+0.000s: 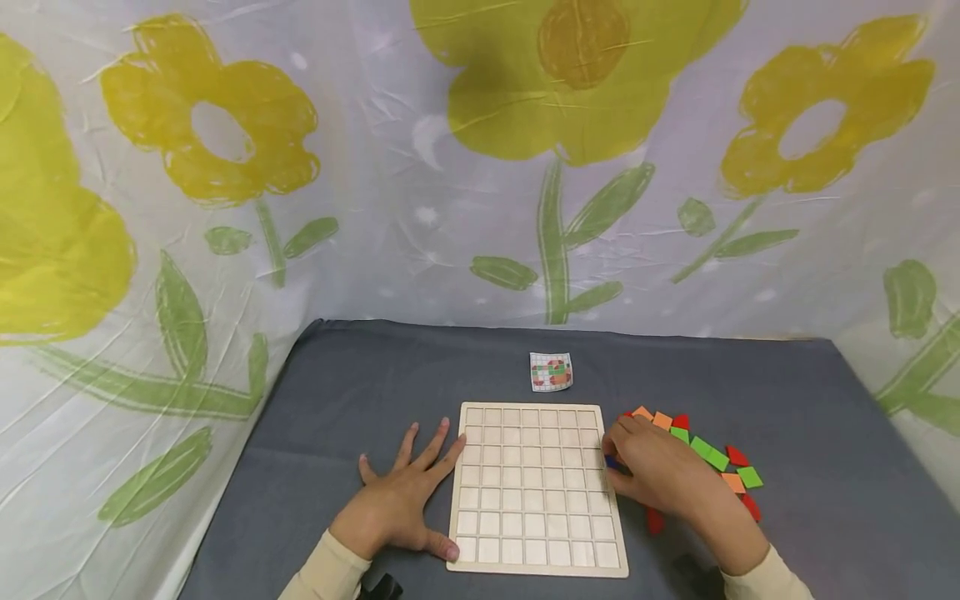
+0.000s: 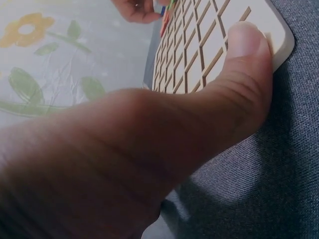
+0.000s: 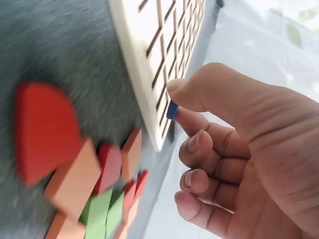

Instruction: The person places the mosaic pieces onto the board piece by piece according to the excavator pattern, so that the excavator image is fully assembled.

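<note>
A pale wooden grid board (image 1: pixel 533 500) lies flat on the dark cloth. My left hand (image 1: pixel 393 507) spreads its straight fingers beside the board's left edge, the index fingertip at that edge. Its thumb (image 2: pixel 244 50) presses on the near left corner. At the right edge my right hand (image 1: pixel 667 467) pinches a small blue piece (image 3: pixel 172 110) between thumb and index finger. The other fingers curl loosely inward in the right wrist view. Most of the blue piece is hidden by the fingertips, and whether it touches the board I cannot tell.
Right of the board lie several loose pieces: green squares (image 1: pixel 709 452), orange squares (image 1: pixel 733 482) and red rounded pieces (image 1: pixel 656 521). A small printed card (image 1: pixel 551 372) with a coloured grid pattern lies beyond the board's far edge. A flower-printed curtain (image 1: pixel 375 167) hangs behind the table.
</note>
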The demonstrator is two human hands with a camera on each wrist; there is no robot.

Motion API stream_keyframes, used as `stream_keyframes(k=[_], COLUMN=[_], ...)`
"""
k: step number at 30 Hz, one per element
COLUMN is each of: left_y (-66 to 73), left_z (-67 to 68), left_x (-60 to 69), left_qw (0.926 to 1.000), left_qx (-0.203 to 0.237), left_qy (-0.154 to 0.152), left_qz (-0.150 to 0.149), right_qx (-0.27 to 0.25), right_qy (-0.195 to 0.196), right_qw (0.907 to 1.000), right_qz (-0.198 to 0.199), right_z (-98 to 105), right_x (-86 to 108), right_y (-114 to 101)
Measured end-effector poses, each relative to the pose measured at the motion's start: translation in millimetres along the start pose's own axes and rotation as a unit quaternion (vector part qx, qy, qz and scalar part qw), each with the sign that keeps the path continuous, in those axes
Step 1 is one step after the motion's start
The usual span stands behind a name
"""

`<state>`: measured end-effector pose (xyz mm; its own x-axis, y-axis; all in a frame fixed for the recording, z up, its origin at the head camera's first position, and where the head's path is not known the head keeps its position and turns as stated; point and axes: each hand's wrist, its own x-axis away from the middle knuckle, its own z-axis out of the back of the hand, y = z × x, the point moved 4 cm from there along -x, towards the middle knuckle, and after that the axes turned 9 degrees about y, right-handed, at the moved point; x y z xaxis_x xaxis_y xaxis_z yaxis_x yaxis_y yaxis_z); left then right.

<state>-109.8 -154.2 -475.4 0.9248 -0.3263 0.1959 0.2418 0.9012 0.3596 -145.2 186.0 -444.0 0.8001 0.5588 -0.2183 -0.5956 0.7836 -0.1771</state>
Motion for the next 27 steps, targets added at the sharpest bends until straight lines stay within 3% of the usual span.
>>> stream_keyframes(k=[10,18,27], left_y=[-3.0,-1.5,-1.8], left_z=[-2.2,-1.4,-3.5], left_x=[0.8,0.5,1.2], left_qw=[1.0,1.0,0.9999], left_qx=[-0.001,-0.005,0.002], left_qy=[-0.001,-0.004,-0.011], left_qz=[-0.005,0.0,0.004], right_qx=[-0.003,-0.032,-0.014], right_qy=[-0.037,-0.013,0.021], right_qw=[0.9992,0.9993,0.9994], right_qz=[-0.016,0.017,0.025], right_z=[-13.0,-11.4,-17.2], right_x=[-16.3,-22.2,-22.7], right_y=[-7.0,-10.1,-7.9])
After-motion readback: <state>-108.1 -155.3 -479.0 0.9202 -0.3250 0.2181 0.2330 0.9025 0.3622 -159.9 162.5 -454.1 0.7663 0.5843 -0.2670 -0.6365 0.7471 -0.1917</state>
